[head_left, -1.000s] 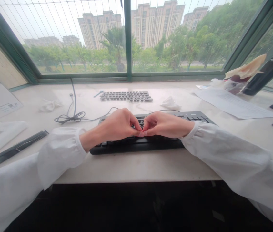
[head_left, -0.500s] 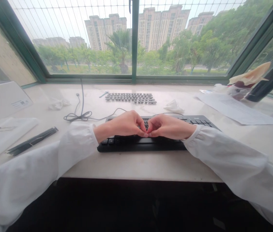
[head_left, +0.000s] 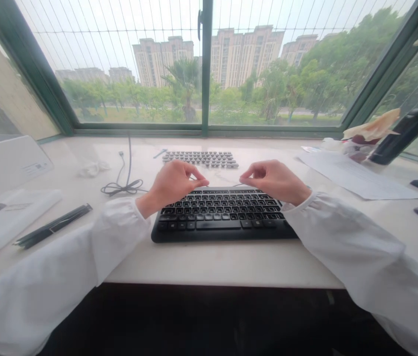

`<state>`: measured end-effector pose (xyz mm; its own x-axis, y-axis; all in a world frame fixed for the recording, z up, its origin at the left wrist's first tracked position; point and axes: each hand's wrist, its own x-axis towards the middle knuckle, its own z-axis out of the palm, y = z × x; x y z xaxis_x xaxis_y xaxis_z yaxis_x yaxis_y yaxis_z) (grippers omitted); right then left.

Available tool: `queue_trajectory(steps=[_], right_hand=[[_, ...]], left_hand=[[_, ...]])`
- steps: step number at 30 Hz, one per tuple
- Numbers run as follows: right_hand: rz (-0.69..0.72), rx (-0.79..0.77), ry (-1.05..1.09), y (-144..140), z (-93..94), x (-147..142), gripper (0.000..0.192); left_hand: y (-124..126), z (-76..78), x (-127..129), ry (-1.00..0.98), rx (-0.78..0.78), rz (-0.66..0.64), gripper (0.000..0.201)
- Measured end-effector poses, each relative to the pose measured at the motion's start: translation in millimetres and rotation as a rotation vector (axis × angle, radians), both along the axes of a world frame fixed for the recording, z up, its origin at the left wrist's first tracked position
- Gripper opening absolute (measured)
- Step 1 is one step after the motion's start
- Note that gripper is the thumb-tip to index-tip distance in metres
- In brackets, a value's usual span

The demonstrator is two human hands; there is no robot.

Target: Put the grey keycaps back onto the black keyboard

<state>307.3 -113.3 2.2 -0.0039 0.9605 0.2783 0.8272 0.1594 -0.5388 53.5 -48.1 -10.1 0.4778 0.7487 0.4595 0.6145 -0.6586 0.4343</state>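
A black keyboard (head_left: 224, 217) lies on the pale desk (head_left: 212, 262) in front of me. My left hand (head_left: 174, 182) hovers over its back left corner, thumb and forefinger pinched together. Over the back right corner, my right hand (head_left: 273, 179) is pinched the same way. The two hands are about a hand's width apart. I see nothing between the fingertips of either hand. A thin cable (head_left: 227, 186) runs along the keyboard's back edge between them. Both arms wear white sleeves.
A grid of loose grey keycaps (head_left: 200, 158) lies behind the keyboard near the window. A coiled cable (head_left: 123, 188) and a crumpled tissue (head_left: 92, 169) sit to the left, with black strips (head_left: 53, 226) and white boxes (head_left: 7, 163). Papers (head_left: 357, 175) and dark devices (head_left: 401, 136) are at right.
My hands were pressed fingertip to fingertip on the middle of the keyboard. They have lifted, moved back and drawn apart, uncovering the keys. The view has tilted slightly.
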Motion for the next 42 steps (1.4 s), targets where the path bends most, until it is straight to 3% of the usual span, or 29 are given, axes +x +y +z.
queue_trajectory(steps=[3, 6, 13, 18, 25, 28, 32, 37, 42], right_hand=[[-0.063, 0.089, -0.043, 5, -3.7, 6, 0.023], [-0.076, 0.138, -0.096, 11, -10.2, 12, 0.024], [-0.141, 0.155, -0.205, 24, -20.4, 20, 0.04], [-0.166, 0.171, -0.318, 22, -18.4, 16, 0.052], [-0.169, 0.2, -0.403, 20, -16.5, 19, 0.045], [-0.159, 0.19, -0.429, 20, -16.0, 23, 0.044], [-0.149, 0.172, -0.457, 20, -17.2, 25, 0.044], [-0.102, 0.162, -0.48, 20, -18.7, 21, 0.044], [-0.087, 0.157, -0.476, 17, -15.3, 17, 0.043]], left_hand=[[13, -5.4, -6, 0.087, 0.132, 0.144, 0.025], [25, -7.3, -14, 0.163, 0.165, 0.25, 0.027], [41, -5.2, -31, 0.233, 0.14, 0.422, 0.055], [42, -11.5, -35, 0.289, 0.207, 0.384, 0.071], [53, -9.0, -24, 0.348, 0.207, 0.236, 0.05], [70, -0.8, -6, 0.421, 0.185, 0.121, 0.042], [101, 6.4, 24, 0.52, 0.133, 0.073, 0.037], [134, -0.8, 51, 0.588, 0.062, 0.049, 0.036], [147, -9.8, 61, 0.589, 0.048, 0.046, 0.031]])
